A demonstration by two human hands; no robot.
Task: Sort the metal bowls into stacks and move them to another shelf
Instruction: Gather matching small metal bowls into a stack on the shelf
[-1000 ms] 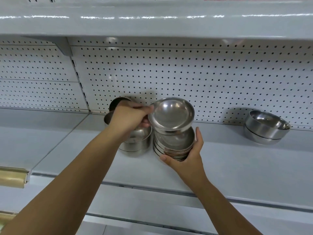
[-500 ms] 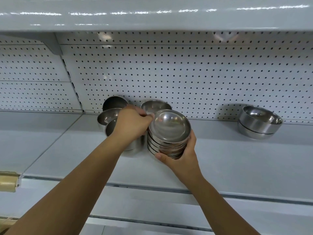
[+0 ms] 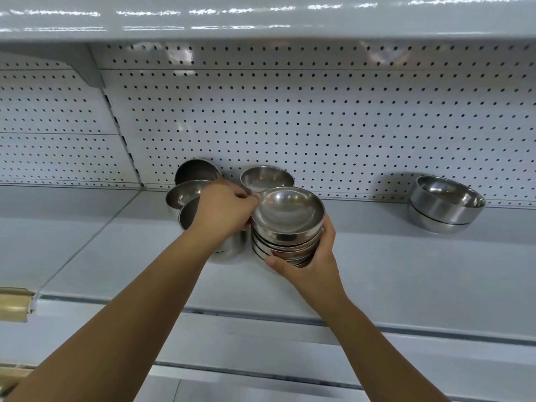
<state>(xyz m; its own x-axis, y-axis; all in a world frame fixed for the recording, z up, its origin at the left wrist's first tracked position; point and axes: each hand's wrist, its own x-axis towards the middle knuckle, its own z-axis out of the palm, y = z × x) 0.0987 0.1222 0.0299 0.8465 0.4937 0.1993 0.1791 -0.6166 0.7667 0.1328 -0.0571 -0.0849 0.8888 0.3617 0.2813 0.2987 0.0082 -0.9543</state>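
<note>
A stack of several shallow metal bowls [image 3: 287,230] stands on the grey shelf [image 3: 406,265]. My right hand [image 3: 313,262] cups the stack from the front and right side. My left hand [image 3: 224,210] pinches the left rim of the top bowl [image 3: 288,210], which sits level on the stack. Behind the stack stands a single bowl [image 3: 265,177] against the pegboard. To the left, partly hidden by my left hand, is a cluster of deeper bowls [image 3: 187,192]. Far right, two nested deep bowls [image 3: 446,203] rest on the shelf.
A white pegboard back wall [image 3: 319,126] rises behind the bowls and an upper shelf [image 3: 261,18] overhangs them. A vertical divider [image 3: 127,158] separates the left bay. A brass-coloured fitting [image 3: 14,303] sticks out at the left edge. Bare shelf lies between the stack and the right bowls.
The top bowl, held tilted above the stack a second ago, has come down and now sits flat on it. The single bowl behind has come into view.
</note>
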